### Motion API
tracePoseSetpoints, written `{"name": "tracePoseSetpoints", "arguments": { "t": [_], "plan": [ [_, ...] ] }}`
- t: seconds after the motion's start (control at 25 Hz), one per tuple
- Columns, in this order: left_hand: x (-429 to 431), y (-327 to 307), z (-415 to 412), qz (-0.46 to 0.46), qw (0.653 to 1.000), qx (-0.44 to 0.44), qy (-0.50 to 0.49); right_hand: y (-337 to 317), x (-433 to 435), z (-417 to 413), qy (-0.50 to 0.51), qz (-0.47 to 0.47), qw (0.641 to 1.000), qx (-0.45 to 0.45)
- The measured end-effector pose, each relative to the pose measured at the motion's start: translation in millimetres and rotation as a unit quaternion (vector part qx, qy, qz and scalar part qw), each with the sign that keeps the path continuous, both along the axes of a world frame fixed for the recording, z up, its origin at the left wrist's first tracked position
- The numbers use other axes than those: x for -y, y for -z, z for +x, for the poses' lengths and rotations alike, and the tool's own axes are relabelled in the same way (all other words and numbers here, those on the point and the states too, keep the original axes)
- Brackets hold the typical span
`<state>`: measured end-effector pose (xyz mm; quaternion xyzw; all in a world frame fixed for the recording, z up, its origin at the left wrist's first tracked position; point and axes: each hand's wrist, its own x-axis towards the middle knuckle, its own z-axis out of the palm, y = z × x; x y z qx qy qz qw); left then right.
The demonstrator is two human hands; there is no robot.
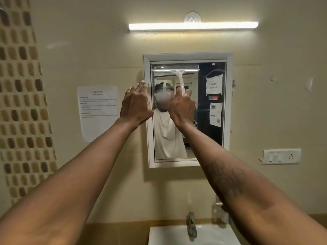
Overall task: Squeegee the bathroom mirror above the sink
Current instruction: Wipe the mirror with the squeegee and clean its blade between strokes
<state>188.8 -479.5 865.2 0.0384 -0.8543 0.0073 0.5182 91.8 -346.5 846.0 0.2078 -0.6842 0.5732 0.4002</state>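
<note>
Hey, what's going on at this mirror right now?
A person is squeegeeing the bathroom mirror. Their right hand grips the handle of a white squeegee, whose blade sits level at the glass near the top, over the left part. The left hand rests with its fingers against the left side of the white frame. The sink and tap are below, with neither hand on them.

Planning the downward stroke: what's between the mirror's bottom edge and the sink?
In the head view: bare wall, then the tap standing at the sink.
</note>
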Motion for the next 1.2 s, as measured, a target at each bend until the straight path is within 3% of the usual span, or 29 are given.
{"name": "tracePoseSetpoints", "arguments": {
  "t": [0.4,1.2],
  "plan": [
    [20.8,-27.4,-15.6,0.002,1.000,-0.009,0.003,-32.3,4.6,-24.5,0.051,0.006,0.999,-0.013],
    [21.2,-28.0,-41.3,0.011,1.000,0.004,0.011,-34.7,28.3,-44.6,0.102,0.030,0.994,0.002]
  ]
}}
